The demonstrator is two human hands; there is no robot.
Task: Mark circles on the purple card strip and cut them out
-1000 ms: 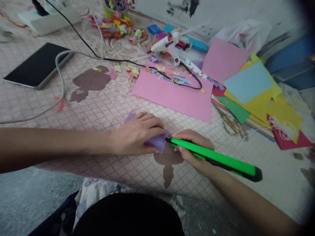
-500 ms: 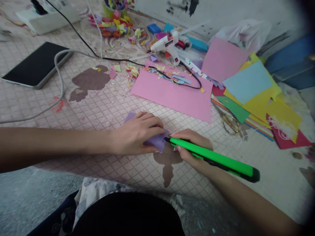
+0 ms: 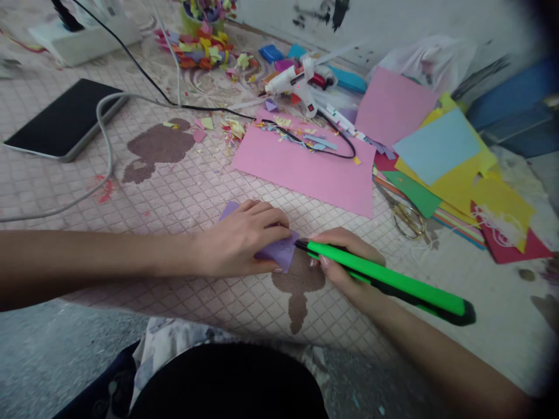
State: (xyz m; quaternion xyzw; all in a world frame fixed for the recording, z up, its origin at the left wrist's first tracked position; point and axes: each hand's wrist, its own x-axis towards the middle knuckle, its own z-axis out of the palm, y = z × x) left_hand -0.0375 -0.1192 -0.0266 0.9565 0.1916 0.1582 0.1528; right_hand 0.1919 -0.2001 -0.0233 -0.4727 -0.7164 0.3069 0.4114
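Observation:
A small strip of purple paper (image 3: 279, 254), with pencil-like curls drawn near its right end, lies on the patterned tablecloth. My left hand (image 3: 244, 238) presses down over it, fingers slightly bent and thumb along the near edge, hiding its middle. Gripped in my right hand (image 3: 345, 256) is a green and black utility knife (image 3: 393, 279). Its dark tip is at the paper's right edge; whether it touches I cannot tell. The knife's rear end points toward the lower right, above my forearm.
A pink sheet (image 3: 301, 174) with paper scraps and a cable lies beyond my hands. Behind it rests a glue gun (image 3: 301, 84). Gold-handled scissors (image 3: 408, 218) and coloured papers (image 3: 437, 151) are at right; a black-screened tablet (image 3: 63, 119) and power strip (image 3: 82, 41) at left.
My right hand and the knife have shifted slightly right, drawing the tip from over the paper to its edge. My left hand stays in place on the paper.

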